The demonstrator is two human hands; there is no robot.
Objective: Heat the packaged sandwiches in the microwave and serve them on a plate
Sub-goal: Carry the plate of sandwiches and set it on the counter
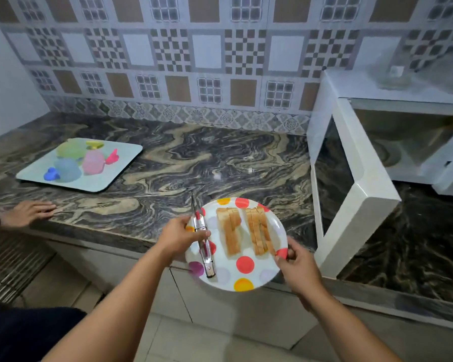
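Note:
A white plate (246,279) with coloured dots hangs over the counter's front edge. Two sandwiches lie on it side by side, one (230,231) to the left, the other (260,230) to the right. Metal tongs (202,236) with red grips rest across the plate's left side. My left hand (179,237) grips the plate's left rim and the tongs together. My right hand (297,266) pinches the plate's right rim. The white microwave (413,142) stands at the right with its door (351,184) swung open toward me; its cavity looks empty.
A pale tray (94,182) at the back left carries several coloured plastic containers (81,159). Another person's hand (28,211) rests on the counter's front edge at the far left. The marbled counter (194,158) runs along a tiled wall.

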